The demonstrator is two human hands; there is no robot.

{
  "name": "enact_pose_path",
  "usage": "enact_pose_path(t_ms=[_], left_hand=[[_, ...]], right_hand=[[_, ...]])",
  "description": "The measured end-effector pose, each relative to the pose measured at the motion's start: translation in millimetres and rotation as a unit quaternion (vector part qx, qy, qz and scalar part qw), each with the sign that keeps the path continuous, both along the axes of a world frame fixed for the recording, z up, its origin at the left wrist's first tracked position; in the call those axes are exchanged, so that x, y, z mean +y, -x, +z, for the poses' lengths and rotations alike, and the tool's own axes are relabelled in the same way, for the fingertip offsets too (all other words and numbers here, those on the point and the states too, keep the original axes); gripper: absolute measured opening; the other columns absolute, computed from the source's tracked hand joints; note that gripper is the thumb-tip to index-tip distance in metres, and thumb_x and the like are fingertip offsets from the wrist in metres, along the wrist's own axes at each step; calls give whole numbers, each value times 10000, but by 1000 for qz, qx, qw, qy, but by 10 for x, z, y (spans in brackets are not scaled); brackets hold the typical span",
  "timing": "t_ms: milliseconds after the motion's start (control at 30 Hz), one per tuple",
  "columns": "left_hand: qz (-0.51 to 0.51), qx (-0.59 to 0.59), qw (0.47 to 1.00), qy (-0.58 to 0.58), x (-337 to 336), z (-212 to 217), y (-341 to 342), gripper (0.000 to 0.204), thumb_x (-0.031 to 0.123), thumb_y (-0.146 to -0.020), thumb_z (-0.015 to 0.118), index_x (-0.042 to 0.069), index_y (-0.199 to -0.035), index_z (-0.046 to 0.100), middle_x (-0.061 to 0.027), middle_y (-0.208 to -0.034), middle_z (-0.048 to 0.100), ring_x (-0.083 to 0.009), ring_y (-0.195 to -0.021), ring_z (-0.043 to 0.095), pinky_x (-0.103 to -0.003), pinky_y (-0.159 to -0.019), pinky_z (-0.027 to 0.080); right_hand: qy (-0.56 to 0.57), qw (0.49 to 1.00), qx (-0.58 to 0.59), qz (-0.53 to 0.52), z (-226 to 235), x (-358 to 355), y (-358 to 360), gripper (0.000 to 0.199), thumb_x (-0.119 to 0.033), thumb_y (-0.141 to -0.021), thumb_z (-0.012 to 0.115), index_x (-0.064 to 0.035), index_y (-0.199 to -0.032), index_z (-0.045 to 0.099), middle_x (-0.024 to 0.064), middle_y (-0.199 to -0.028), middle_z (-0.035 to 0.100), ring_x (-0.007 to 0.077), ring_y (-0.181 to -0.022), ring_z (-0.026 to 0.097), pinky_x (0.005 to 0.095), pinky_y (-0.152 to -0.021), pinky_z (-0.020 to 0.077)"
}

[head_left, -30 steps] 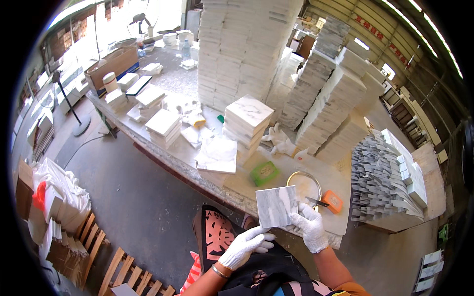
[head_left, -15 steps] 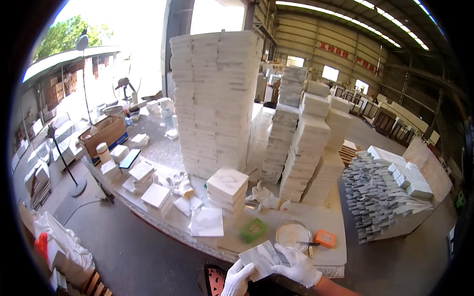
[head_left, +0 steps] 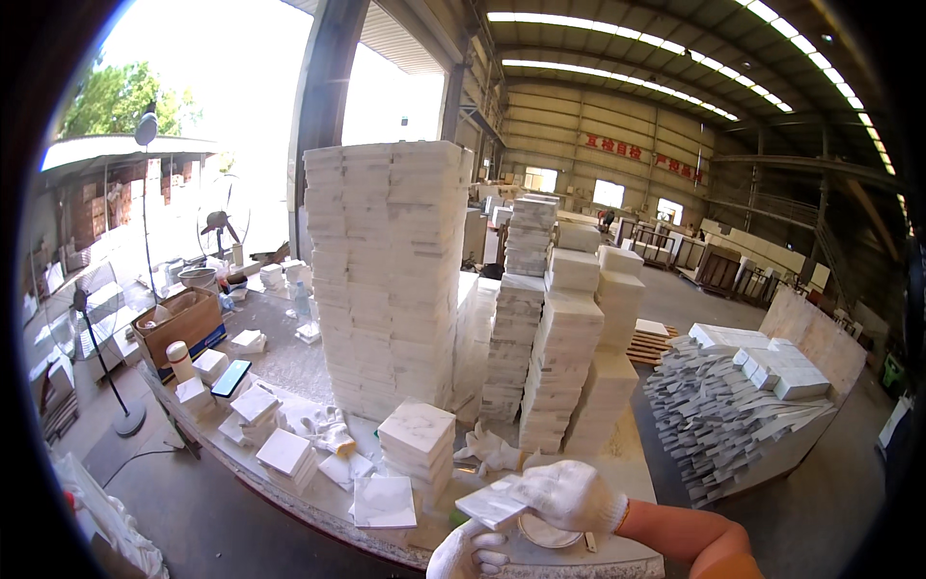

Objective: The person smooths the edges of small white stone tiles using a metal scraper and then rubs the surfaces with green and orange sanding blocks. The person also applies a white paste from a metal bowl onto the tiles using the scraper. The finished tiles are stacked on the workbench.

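Note:
A small white-and-grey marble tile [head_left: 490,503] is held tilted above the front edge of the work table. My right hand [head_left: 577,492], in a white knit glove, closes on the tile's right side. My left hand [head_left: 465,553], gloved too, is curled against its lower edge, partly hidden beneath it. Behind my right hand, a round dish [head_left: 548,533] shows only in part. A sliver of a green block [head_left: 457,518] shows beside the tile. Left of it lie a flat square tile [head_left: 384,503] and a short stack of tiles [head_left: 418,436].
A tall tile stack [head_left: 381,280] rises mid-table, with narrower stacks [head_left: 569,343] to its right. Spare gloves [head_left: 489,449], a phone [head_left: 231,378] and a cardboard box [head_left: 180,328] lie around. Grey strips [head_left: 719,415] are piled on the right. A fan [head_left: 87,309] stands left.
My right hand and the tile have come up and tilted, the right hand now reaching over its top. The view has tipped up; the orange box is now hidden.

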State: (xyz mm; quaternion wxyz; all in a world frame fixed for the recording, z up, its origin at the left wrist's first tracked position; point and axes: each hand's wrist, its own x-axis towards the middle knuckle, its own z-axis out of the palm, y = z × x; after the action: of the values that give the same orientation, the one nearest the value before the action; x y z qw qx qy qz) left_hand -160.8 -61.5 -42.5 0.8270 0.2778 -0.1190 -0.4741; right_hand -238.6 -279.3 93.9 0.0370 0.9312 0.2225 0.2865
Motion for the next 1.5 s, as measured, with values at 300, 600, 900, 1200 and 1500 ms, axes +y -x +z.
enact_pose_path(t_ms=[300, 600, 900, 1200, 1500], left_hand=[[-31, -57, 996, -65, 243, 8, 340, 585, 350, -1032, 593, 19, -1493, 451, -142, -1199, 691, -177, -879, 688, -271, -741, 557], [-33, -51, 989, -138, 464, -305, 259, 580, 320, -1040, 588, 3, -1501, 436, -148, -1263, 666, -179, -968, 677, -300, -837, 552], [-43, -41, 989, -132, 485, -521, 123, 572, 294, -1041, 592, 4, -1508, 430, -154, -1271, 665, -182, -1000, 678, -309, -861, 556], [-46, 0, 991, -129, 527, -552, 163, 566, 274, -1039, 600, 13, -1512, 431, -137, -1270, 656, -175, -1017, 659, -314, -889, 545], [-76, -19, 984, -162, 500, -630, 137, 576, 271, -1027, 619, 22, -1513, 435, -120, -1284, 648, -165, -1051, 639, -306, -932, 519]], right_hand=[[145, 958, -193, -156, 1332, -916, -1464, 250, -216, -845, 746, -136, -1080, 720, 55, -880, 733, 250, -804, 709, 397, -726, 547], [190, 895, -172, -366, 1483, -1946, -2653, 164, -227, -909, 586, -144, -849, 714, 63, -786, 729, 245, -797, 719, 418, -703, 526], [316, 807, 39, -498, 1495, -1712, -2830, 158, -238, -886, 633, -195, -878, 785, 24, -920, 760, 231, -1001, 675, 415, -848, 446], [278, 821, 106, -486, 1589, -1612, -2956, 388, -211, -931, 639, -252, -1313, 692, 40, -1129, 758, 281, -1053, 708, 415, -837, 541], [205, 805, 251, -498, 1781, -1634, -3026, 825, -58, -850, 679, -404, -1549, 410, 81, -1208, 726, 292, -1033, 732, 440, -834, 595]])
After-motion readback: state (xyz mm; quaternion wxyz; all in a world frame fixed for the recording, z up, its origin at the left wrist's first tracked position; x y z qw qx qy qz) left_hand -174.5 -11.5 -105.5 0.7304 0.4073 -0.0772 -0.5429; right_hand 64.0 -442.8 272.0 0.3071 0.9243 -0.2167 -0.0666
